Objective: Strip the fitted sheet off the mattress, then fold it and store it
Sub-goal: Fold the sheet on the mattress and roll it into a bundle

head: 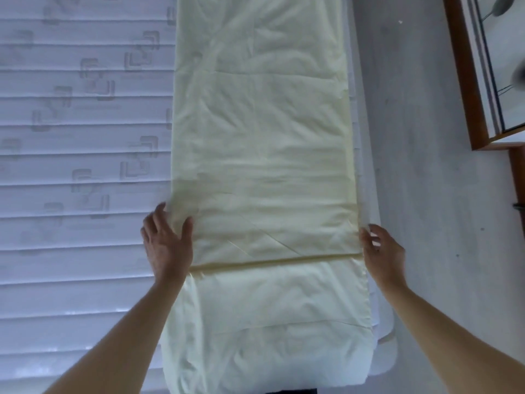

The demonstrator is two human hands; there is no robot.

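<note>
The pale yellow fitted sheet [261,143] lies folded into a long narrow strip along the right side of the bare white quilted mattress [79,155]. A folded-over layer ends in a straight edge across the strip near my hands. My left hand [167,240] grips the strip's left edge, thumb on top of the cloth. My right hand [380,248] holds the right edge at the same height, fingers curled around the fabric over the mattress side.
Light grey floor [426,166] runs along the right of the bed. A wooden-framed mirror or glass door [483,81] stands at the top right. The mattress's near right corner [383,351] is rounded and close to me.
</note>
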